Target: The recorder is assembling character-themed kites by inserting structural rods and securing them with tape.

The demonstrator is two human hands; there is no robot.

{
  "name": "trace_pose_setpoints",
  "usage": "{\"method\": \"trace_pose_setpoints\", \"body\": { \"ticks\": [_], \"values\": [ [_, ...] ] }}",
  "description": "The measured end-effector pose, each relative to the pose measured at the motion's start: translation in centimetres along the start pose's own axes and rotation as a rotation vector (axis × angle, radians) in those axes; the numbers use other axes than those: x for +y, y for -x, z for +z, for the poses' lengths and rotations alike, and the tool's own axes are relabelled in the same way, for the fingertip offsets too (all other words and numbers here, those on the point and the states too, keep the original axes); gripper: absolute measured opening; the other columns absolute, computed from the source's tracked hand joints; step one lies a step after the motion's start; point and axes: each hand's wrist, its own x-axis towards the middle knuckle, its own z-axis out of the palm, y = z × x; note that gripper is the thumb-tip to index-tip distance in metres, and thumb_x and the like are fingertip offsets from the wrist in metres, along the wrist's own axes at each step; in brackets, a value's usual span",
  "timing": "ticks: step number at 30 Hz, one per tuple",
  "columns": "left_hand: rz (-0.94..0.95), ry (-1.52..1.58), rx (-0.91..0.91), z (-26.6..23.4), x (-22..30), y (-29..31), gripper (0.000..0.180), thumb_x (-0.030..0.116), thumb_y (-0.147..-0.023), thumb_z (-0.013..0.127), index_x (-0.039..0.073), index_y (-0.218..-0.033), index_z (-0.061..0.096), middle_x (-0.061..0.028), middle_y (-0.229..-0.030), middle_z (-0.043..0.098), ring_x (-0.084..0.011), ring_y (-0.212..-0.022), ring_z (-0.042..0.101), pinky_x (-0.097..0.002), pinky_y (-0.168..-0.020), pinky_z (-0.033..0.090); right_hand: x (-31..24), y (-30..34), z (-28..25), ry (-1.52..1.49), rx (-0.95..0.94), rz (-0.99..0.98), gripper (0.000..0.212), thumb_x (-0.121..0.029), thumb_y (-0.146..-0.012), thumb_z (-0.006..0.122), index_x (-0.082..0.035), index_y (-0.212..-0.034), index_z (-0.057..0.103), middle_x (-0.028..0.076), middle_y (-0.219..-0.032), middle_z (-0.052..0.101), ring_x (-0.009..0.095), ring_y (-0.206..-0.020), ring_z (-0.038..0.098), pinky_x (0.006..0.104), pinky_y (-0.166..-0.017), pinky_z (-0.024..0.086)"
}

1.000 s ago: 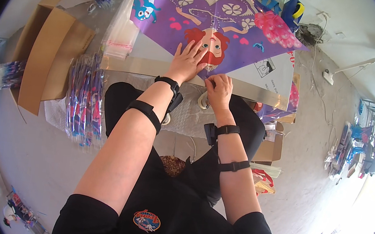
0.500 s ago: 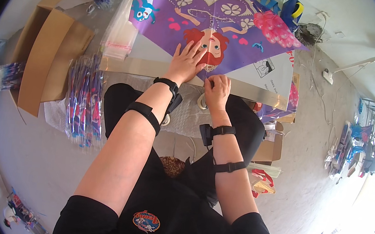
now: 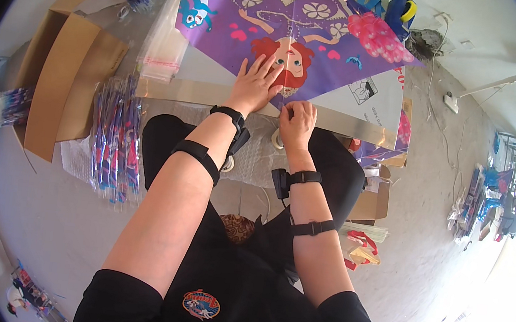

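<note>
Your left hand (image 3: 256,88) lies open, fingers spread, on the glossy purple sheet printed with a cartoon figure (image 3: 294,27), which spans the middle of the grey, silver-edged bench (image 3: 186,93), its pointed corner at the near edge. Your right hand (image 3: 297,124) curls its fingers at that corner, but I cannot tell whether they pinch it; clear plastic sleeves (image 3: 165,53) lie along the bench's left edge.
</note>
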Motion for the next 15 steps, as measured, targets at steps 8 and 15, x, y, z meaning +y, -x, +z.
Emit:
{"method": "trace_pose_setpoints", "body": {
  "ticks": [8,15],
  "values": [
    [-0.009,-0.014,-0.042,-0.17,0.07,0.05,0.057,0.049,-0.096,0.039,0.024,-0.146,0.030,-0.0021,-0.155,0.021,-0.0231,-0.143,0.017,-0.0521,-0.115,0.011,-0.20,0.05,0.05,-0.002,0.011,0.018,0.011,-0.006,-0.071,0.067,-0.008,-0.080,0.060,0.009,-0.089,0.057,0.032,-0.092,0.052,0.0420,-0.082,0.042],
    [-0.002,-0.004,-0.008,-0.14,0.27,-0.08,0.057,0.049,-0.095,0.039,0.023,-0.145,0.033,-0.0023,-0.154,0.023,-0.0227,-0.142,0.018,-0.0526,-0.114,0.012,0.18,-0.05,0.02,-0.011,0.025,0.022,0.013,-0.006,-0.072,0.066,-0.008,-0.082,0.059,0.010,-0.089,0.057,0.032,-0.091,0.052,0.0425,-0.082,0.042]
  ]
}}
